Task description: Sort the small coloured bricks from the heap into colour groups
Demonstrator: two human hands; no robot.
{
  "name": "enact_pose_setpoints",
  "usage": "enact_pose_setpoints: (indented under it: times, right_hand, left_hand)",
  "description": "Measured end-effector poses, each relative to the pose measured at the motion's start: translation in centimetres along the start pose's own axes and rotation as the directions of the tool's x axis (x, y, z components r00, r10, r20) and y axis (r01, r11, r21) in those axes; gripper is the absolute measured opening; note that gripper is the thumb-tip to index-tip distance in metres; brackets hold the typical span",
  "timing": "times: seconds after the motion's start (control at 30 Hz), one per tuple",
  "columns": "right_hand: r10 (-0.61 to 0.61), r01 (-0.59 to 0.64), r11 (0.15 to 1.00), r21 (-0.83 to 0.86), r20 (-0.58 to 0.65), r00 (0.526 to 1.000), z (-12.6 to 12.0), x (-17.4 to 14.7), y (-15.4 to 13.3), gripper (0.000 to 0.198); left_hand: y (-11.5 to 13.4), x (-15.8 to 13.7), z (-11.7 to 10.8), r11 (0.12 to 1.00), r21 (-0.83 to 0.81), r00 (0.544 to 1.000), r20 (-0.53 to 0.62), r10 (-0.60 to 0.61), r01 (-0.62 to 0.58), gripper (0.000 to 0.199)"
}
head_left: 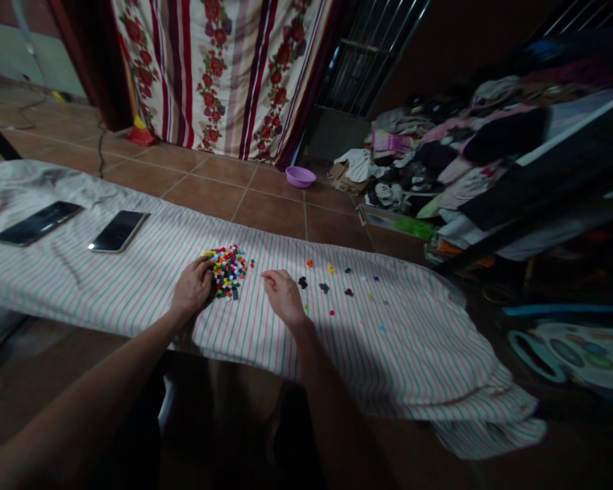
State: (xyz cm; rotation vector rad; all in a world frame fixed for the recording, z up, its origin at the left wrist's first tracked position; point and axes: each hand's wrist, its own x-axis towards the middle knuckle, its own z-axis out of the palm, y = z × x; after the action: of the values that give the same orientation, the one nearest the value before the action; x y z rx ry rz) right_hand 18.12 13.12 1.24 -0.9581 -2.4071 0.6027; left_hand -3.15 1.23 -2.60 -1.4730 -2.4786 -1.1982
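The desk point(265, 337) runs the full breadth of the view under a striped cloth point(429, 381). The cloth looks loose and is creased towards both ends; a snag from a forearm could drag it and jumble everything lying on it. A far phone point(38, 223) and a near phone point(118, 231) lie flat beyond the left hand, clear of the coloured pieces, so they seem the least likely to be disturbed.

Of the two hands, the left hand point(191, 286) is half curled, its fingertips against the near side of the heap point(229, 272); whether it grips a piece I cannot tell. A careless push there could spread the heap. The right hand point(285, 297) has its fingers bent in, thumb and forefinger close together; any piece between them is too small to make out. Its wrist lies right beside the small groups, and a sweep of it could mix their colours.

The heap sits between the hands, touching the left and a short gap from the right. Past the right hand lie the orange group point(309, 263), yellow group point(331, 269), black group point(303, 282), grey group point(324, 288) and brown group point(349, 292). Smallest, a red piece point(332, 313) and a blue piece point(383, 328) lie nearer the body; being so tiny, they could easily be flicked away.
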Motion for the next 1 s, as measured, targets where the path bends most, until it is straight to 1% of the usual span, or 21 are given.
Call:
enact_pose_setpoints:
  times: [0.07,0.13,0.27,0.43,0.57,0.73,0.83,1.0]
  right_hand:
    - [-0.074,0.072,0.997,0.027,0.097,0.993,1.1,0.2,-1.4,0.026]
    - [-0.135,0.129,0.991,0.044,0.180,0.974,1.9,0.5,-2.5,0.026]
    - [-0.196,0.197,0.980,0.024,0.286,0.938,2.6,0.9,-3.8,0.029]
    - [-0.224,0.236,0.972,-0.006,0.297,0.928,2.9,1.0,-4.1,0.033]
    - [-0.225,0.241,0.970,-0.019,0.293,0.929,3.0,1.1,-4.1,0.031]
    - [-0.214,0.236,0.971,-0.035,0.305,0.928,2.9,1.2,-4.3,0.030]
    - [-0.222,0.243,0.969,-0.034,0.302,0.927,3.0,1.2,-4.3,0.029]
    - [-0.252,0.279,0.960,-0.037,0.326,0.911,3.3,1.2,-4.2,0.029]
  left_hand:
    - [0.1,0.0,0.0,1.000,0.005,1.000,-0.006,0.008,-0.008,0.038]
    - [0.2,0.0,-0.1,0.999,0.020,0.999,-0.004,0.032,-0.032,0.038]
    - [0.5,0.1,-0.3,0.993,0.057,0.994,0.051,0.098,-0.101,0.039]
    - [0.5,0.0,-0.5,0.984,0.119,0.989,0.085,0.121,-0.130,0.039]
    - [0.3,-0.1,-0.5,0.958,0.180,0.969,0.145,0.198,-0.223,0.038]
    - [0.1,-0.1,-0.3,0.945,0.227,0.969,0.131,0.210,-0.235,0.036]
    - [0.0,-0.1,-0.2,0.946,0.223,0.970,0.120,0.213,-0.235,0.038]
    - [-0.3,-0.1,0.0,0.948,0.213,0.971,0.100,0.219,-0.236,0.040]
